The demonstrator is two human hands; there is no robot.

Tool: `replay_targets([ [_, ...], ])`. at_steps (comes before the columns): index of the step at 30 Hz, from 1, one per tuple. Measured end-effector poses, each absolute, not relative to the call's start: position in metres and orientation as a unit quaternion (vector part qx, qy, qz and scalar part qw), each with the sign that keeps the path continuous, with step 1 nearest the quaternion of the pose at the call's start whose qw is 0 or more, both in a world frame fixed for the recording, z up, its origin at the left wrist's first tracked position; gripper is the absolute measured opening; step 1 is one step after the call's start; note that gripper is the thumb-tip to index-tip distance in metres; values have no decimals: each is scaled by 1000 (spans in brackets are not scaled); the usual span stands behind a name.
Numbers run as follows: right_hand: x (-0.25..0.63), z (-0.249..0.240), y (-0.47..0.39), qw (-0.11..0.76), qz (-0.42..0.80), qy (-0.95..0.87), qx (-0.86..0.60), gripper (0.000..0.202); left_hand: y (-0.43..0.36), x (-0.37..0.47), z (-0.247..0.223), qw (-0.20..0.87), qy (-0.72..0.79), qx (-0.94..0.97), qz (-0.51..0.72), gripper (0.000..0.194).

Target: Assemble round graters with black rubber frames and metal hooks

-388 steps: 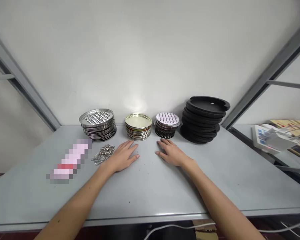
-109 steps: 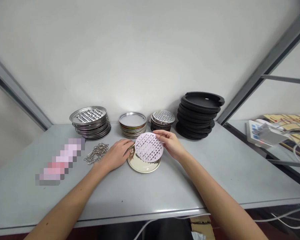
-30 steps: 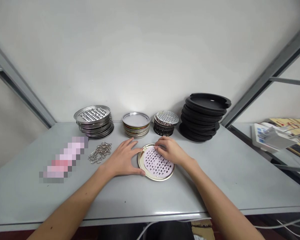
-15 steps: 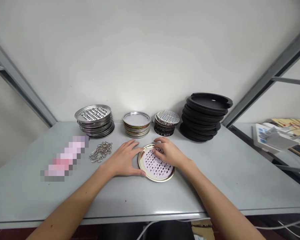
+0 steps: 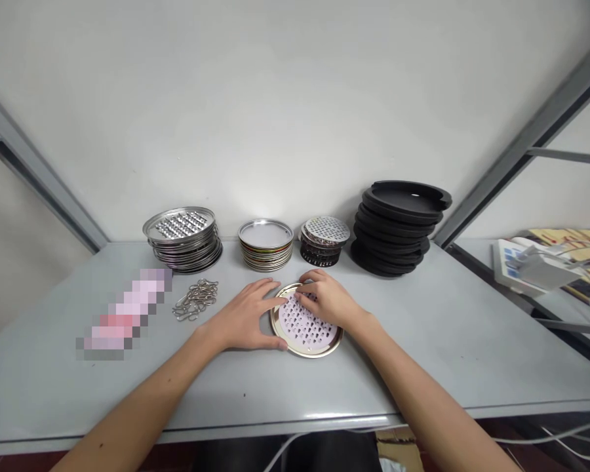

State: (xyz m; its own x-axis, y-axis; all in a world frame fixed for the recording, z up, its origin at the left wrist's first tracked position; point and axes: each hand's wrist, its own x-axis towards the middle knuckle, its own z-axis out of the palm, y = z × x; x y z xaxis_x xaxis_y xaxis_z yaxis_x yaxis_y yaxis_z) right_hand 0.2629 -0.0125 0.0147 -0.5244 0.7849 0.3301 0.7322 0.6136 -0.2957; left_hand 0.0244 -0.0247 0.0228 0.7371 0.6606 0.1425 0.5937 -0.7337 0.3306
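A round, gold-rimmed metal plate [image 5: 275,321] lies flat on the table in front of me. Inside its rim sits a pale grater disc [image 5: 307,328] with rows of raised holes. My left hand [image 5: 248,316] holds the plate's left side, its thumb at the lower rim and its index finger reaching over the upper rim. From the upper right, my right hand [image 5: 327,298] has curled fingers on the disc, thumb and fingertips closed at its upper part. The right palm hides the disc's upper right edge.
Along the wall stand stacks of round metal graters [image 5: 181,239], plain metal plates [image 5: 265,246], perforated discs [image 5: 327,236] and black round trays [image 5: 398,226]. Metal hooks [image 5: 196,298] lie in a pile left of my left hand. A blurred pink item [image 5: 128,311] lies further left.
My left index finger reaches slightly further over the disc's edge. The right fingers have shifted a little on the disc. The whole view has moved slightly.
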Motion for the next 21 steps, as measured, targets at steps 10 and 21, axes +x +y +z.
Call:
replay_targets([
  [10,262,13,-11,234,82,-870,-426,23,-24,25,22,147,338,919,140,92],
  [21,264,10,-9,238,95,-872,-416,25,-24,25,21,140,344,919,136,94],
])
